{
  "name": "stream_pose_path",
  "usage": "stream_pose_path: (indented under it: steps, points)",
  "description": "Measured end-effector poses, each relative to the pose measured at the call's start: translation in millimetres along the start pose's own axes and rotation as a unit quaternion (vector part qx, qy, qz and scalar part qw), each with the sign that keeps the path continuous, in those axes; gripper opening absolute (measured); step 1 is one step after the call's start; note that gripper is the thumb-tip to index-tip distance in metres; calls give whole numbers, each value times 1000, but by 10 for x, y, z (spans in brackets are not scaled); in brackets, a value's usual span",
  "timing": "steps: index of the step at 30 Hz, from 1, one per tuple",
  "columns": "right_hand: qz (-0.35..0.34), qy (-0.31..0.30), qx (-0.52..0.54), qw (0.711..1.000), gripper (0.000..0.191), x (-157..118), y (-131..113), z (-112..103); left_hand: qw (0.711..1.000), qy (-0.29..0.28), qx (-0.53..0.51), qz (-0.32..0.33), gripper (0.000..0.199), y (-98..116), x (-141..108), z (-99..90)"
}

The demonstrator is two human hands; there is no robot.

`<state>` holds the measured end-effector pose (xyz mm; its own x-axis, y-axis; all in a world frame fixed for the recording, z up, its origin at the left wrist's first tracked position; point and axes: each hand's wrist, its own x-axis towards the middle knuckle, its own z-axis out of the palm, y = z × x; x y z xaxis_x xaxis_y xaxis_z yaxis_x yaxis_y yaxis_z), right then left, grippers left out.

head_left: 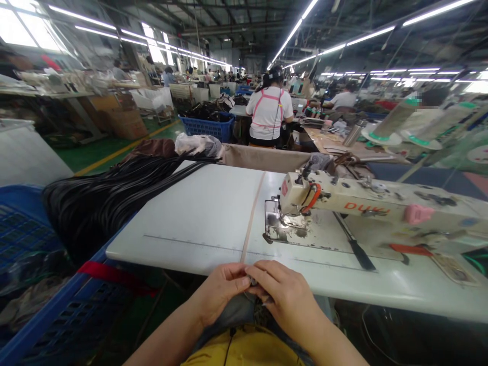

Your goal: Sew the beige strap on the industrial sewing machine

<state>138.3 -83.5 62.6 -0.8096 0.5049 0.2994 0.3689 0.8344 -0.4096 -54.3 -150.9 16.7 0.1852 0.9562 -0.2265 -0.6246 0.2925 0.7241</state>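
Just in front of the table's near edge, my left hand [224, 285] and my right hand [284, 291] meet with fingers pinched. Between the fingertips shows a small grey, metal-looking piece [252, 280]; its exact kind is mostly hidden by my fingers. A narrow beige strap [252, 216] lies across the white sewing table [190, 213] and runs down to my fingers, where its end is covered. To the right of the strap stands the sewing machine [335, 198], its needle area apart from both hands.
A dark-bristled brush [360, 251] lies beside the machine bed. Black straps [102, 190] hang in a thick bundle over the table's left side, by a blue basket [76, 315]. Thread cones [396, 122] stand at right. A person in a white shirt [270, 109] sits ahead.
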Motion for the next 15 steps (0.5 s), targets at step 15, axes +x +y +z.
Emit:
stream_pose_path:
  steps: [15]
  points:
    - [-93,73,-63,991,54,-23,294,444,990,120,62,26,63,-175,-118,-251]
